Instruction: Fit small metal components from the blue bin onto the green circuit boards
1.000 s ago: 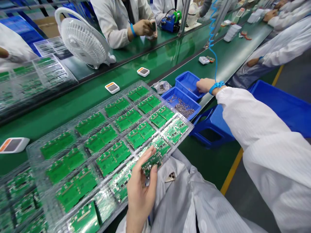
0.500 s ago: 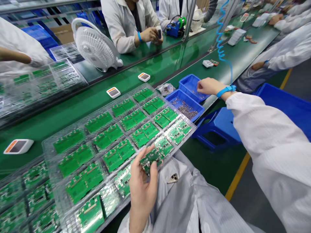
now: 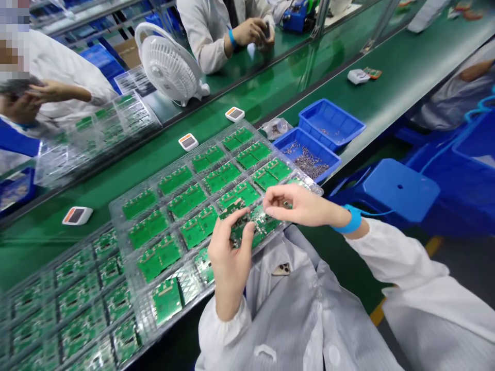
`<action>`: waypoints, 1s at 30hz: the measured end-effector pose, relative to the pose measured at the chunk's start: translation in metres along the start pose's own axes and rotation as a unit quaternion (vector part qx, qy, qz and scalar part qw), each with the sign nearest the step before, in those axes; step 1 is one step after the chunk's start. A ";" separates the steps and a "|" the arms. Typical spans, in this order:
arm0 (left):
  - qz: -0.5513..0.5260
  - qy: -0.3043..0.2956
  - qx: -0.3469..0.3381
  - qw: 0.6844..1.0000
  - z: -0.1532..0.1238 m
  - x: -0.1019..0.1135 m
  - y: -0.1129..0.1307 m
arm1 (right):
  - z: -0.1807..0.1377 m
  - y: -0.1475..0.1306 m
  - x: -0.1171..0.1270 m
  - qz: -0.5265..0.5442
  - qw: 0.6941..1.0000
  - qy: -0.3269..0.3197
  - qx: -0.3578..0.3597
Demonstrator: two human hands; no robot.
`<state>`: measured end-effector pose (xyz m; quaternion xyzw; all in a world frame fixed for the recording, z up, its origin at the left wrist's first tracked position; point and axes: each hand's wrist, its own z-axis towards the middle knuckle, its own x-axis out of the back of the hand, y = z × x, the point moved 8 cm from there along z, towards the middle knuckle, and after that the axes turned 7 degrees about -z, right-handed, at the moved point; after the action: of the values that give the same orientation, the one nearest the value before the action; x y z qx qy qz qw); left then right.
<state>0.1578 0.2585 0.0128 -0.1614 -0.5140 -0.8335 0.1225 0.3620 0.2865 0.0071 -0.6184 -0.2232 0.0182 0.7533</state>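
Observation:
My left hand (image 3: 231, 252) grips a green circuit board (image 3: 233, 207) between thumb and fingers, tilted above the near edge of a clear plastic tray (image 3: 190, 286). The hand partly hides this board. Just right of it, my right hand (image 3: 296, 205) has its fingers curled together in a pinch over the tray; anything between the fingertips is too small to make out. Rows of green boards (image 3: 199, 225) lie in the tray's compartments. Beyond the tray's right corner stands a blue bin (image 3: 329, 170) with many small metal parts (image 3: 309, 164).
A second blue bin (image 3: 353, 131) holds a few small parts, beside a plastic bag (image 3: 276, 128). White devices with screens (image 3: 188, 142) lie on the green belt. Another board tray (image 3: 73, 291) lies left. Across the belt are a white fan (image 3: 168, 67) and co-workers. A blue stool (image 3: 402, 188) stands right.
My right hand has moved from over the blue bins, left and nearer, to beside my left hand. The board in my left hand is tilted up more. The view has shifted.

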 end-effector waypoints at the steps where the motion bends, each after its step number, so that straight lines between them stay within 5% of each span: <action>1: 0.003 -0.005 -0.005 1.000 0.001 -0.002 0.001 | -0.004 -0.002 -0.010 0.012 1.000 -0.004 0.003; 18: -0.071 -0.011 0.033 0.997 -0.005 -0.006 -0.003 | -0.030 0.009 -0.039 0.093 0.995 0.030 -0.026; 30: -0.103 0.068 0.062 0.990 -0.016 0.001 -0.010 | -0.036 -0.011 -0.044 0.034 0.972 0.211 0.094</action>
<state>0.1506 0.2483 -0.0021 -0.0430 -0.5690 -0.8173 0.0803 0.3320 0.2376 -0.0013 -0.5423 -0.0353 -0.0663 0.8368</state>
